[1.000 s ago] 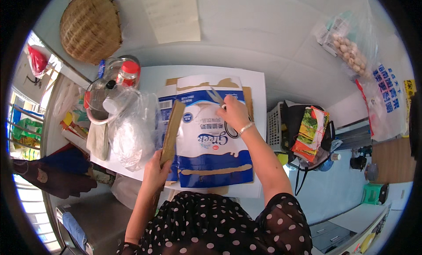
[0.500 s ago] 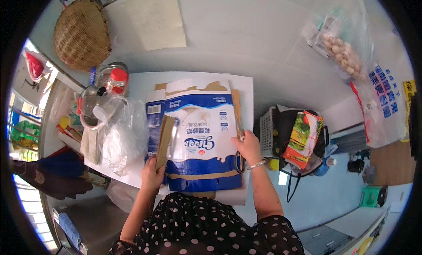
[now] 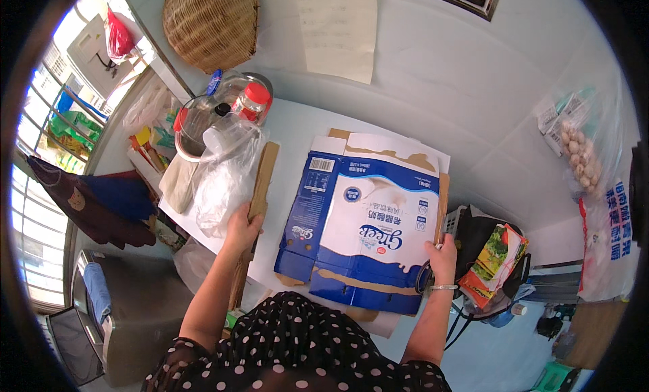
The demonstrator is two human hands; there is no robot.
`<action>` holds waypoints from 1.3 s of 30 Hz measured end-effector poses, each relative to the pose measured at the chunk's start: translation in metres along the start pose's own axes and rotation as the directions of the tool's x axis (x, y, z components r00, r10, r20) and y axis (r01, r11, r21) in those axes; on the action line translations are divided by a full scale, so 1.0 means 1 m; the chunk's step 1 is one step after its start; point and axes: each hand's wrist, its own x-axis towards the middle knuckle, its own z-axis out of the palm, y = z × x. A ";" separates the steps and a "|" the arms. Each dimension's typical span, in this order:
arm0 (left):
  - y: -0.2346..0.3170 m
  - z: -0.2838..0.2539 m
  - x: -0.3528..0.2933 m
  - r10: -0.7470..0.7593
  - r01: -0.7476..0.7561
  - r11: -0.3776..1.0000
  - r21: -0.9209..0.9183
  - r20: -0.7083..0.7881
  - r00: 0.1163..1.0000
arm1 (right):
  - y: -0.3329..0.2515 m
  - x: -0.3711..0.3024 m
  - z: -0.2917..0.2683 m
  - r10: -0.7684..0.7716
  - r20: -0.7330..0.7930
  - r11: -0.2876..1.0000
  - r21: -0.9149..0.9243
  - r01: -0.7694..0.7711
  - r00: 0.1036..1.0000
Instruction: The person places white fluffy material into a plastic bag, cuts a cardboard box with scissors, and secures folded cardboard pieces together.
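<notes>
A flattened blue and white cardboard carton (image 3: 362,219) lies on the white table (image 3: 307,118), its torn edges showing brown. My left hand (image 3: 242,231) is closed round a long, narrow brown cardboard strip (image 3: 265,175), held upright to the left of the carton and apart from it. At the carton's lower right edge is my right hand (image 3: 442,257), closed on scissors (image 3: 422,277). Their dark handle loops show below the fingers; the blades are mostly hidden. More brown cardboard shows under the carton.
Left on the table are a clear plastic bag (image 3: 226,182), a pot with a glass lid (image 3: 193,138) and a red-lidded jar (image 3: 251,101). To the right, a black bag (image 3: 466,240) holds colourful packets (image 3: 497,260). A woven basket (image 3: 211,27) hangs on the wall.
My left hand has drawn the cardboard strip leftward, off the carton's left side. My right hand stays at the right edge with the scissors. The whole view has turned and shifted left.
</notes>
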 end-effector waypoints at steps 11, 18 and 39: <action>-0.001 0.057 -0.002 0.173 -0.158 0.921 0.357 -0.010 0.985 | -0.065 -0.045 0.015 -0.185 0.024 0.929 -0.322 0.183 0.982; 0.019 0.055 0.024 -0.042 0.033 0.996 0.088 0.109 0.993 | -0.098 -0.081 0.072 -0.330 0.167 0.870 -0.329 0.369 0.929; 0.007 0.066 0.051 -0.120 0.276 0.917 -0.287 0.463 0.878 | -0.101 -0.115 0.081 -0.101 -0.003 0.914 0.394 0.094 0.995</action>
